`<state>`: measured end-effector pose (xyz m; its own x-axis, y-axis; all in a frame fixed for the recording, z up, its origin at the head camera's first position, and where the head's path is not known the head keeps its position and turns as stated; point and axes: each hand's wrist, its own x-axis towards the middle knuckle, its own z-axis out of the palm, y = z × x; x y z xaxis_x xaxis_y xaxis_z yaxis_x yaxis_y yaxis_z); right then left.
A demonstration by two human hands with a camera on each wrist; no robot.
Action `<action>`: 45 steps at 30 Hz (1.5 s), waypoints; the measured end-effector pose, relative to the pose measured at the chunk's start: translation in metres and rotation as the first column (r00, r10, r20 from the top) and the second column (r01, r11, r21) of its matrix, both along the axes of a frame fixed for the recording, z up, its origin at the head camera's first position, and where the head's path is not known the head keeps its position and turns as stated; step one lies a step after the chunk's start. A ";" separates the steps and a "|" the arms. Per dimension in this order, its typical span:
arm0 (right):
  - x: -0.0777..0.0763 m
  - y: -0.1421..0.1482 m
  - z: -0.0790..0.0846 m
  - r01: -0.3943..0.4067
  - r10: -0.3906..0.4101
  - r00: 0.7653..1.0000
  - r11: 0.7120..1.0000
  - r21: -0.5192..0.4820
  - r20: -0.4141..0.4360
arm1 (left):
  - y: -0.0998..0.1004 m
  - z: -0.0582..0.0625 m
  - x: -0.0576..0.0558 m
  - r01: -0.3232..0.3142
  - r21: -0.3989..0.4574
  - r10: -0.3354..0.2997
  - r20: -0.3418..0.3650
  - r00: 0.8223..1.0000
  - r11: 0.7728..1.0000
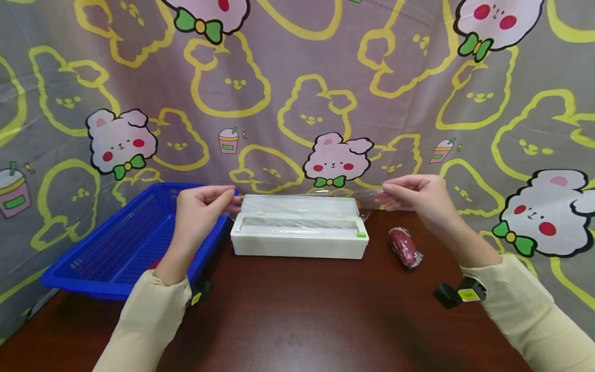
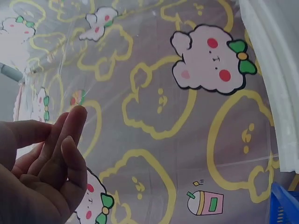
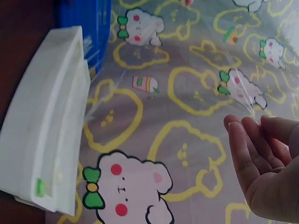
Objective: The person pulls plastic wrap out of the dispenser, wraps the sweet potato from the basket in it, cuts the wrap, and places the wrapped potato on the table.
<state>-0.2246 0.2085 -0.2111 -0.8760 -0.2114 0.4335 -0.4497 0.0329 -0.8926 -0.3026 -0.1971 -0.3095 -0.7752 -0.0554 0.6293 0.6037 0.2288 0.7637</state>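
A sheet of clear plastic wrap [image 1: 322,192] stretches between the two hands, above a white cling film dispenser [image 1: 299,245] whose lid [image 1: 302,202] stands raised. At its left corner my left hand [image 1: 197,214] pinches the film between thumb and fingers. My right hand [image 1: 425,201] pinches the other corner; in the right wrist view the film [image 3: 250,105] gathers into creases at those fingertips. Part of the sheet drapes down over the dispenser's opening, where the roll lies. A green piece [image 1: 361,234] sits at the opening's right end.
To the left stands a blue plastic basket [image 1: 111,294], a red thing [image 1: 155,263] partly visible inside it behind the left wrist. A dark red, oblong item wrapped in clear film [image 1: 404,248] lies right of the dispenser on the brown table [image 1: 325,310]. A patterned curtain [image 1: 288,57] hangs behind.
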 end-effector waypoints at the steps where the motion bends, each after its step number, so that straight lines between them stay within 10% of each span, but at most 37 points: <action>1: 0.004 0.002 -0.004 -0.002 0.002 1.000 1.000 0.027 -0.004 | 0.005 0.005 0.019 0.017 -0.004 -0.017 0.007 1.000 1.000; 4: 0.017 0.007 -0.018 0.001 0.001 1.000 0.992 0.129 -0.018 | 0.022 0.028 0.078 0.026 -0.054 -0.022 0.072 0.997 0.998; 7: 0.030 0.013 -0.032 -0.002 0.002 1.000 0.977 0.212 0.000 | 0.032 0.037 0.114 0.031 -0.134 -0.014 0.125 0.992 0.990; 12: 0.046 0.021 -0.054 -0.082 0.069 0.996 0.962 0.261 0.057 | 0.036 0.029 0.143 0.098 -0.245 -0.049 0.200 0.979 0.965; 18: 0.056 0.030 -0.080 -0.294 0.254 0.951 0.916 0.273 0.174 | 0.033 0.000 0.155 0.268 -0.324 -0.185 0.266 0.946 0.907; 24: 0.063 0.034 -0.112 -0.500 0.400 0.833 0.840 0.210 0.383 | 0.032 -0.028 0.159 0.412 -0.355 -0.249 0.423 0.871 0.839; 30: 0.063 0.028 -0.148 -0.533 0.382 0.767 0.826 0.182 0.515 | 0.032 -0.050 0.157 0.509 -0.336 -0.274 0.549 0.789 0.793; 45: 0.057 0.015 -0.193 -0.491 0.304 0.728 0.857 0.158 0.614 | 0.030 -0.078 0.148 0.530 -0.430 -0.188 0.620 0.762 0.731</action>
